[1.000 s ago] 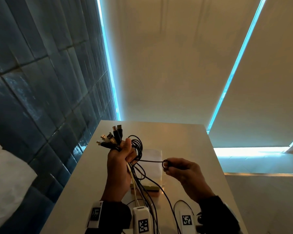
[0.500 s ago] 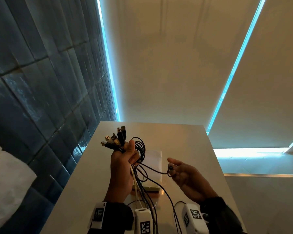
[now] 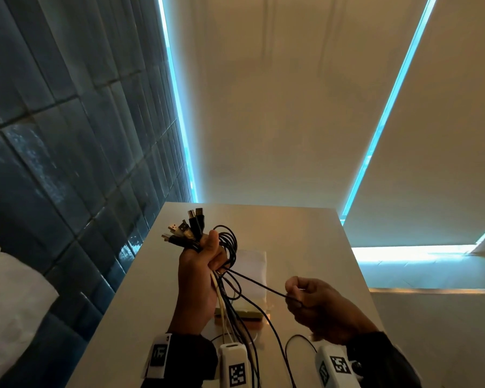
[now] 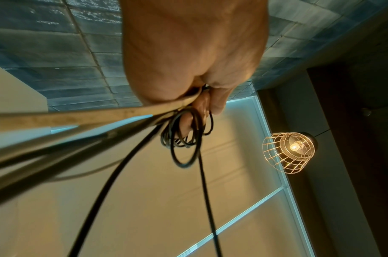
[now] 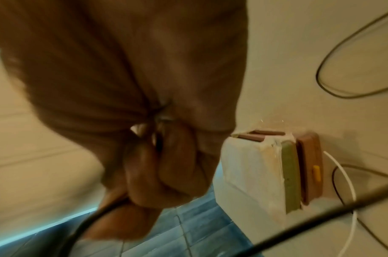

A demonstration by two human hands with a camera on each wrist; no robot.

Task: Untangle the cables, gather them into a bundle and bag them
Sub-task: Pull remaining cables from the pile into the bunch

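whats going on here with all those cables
A person is sorting cables over a table. The left hand grips a bunch of cables upright, plug ends fanned out above the fist and the cords hanging down. The right hand pinches a single black cable that runs taut from the bunch. A clear bag lies on the table behind the hands; nothing is bagged yet.

Around us: table, tiles, blinds and a lamp

We see a pale table (image 3: 140,298) running up to a wall of dark blue tiles (image 3: 67,152) on the left, beige roller blinds (image 3: 277,107) ahead edged with strips of cyan light, and a wire-cage pendant lamp (image 4: 288,153) glowing overhead (only the left wrist view catches it); something white (image 3: 9,298) fills the lower left corner.
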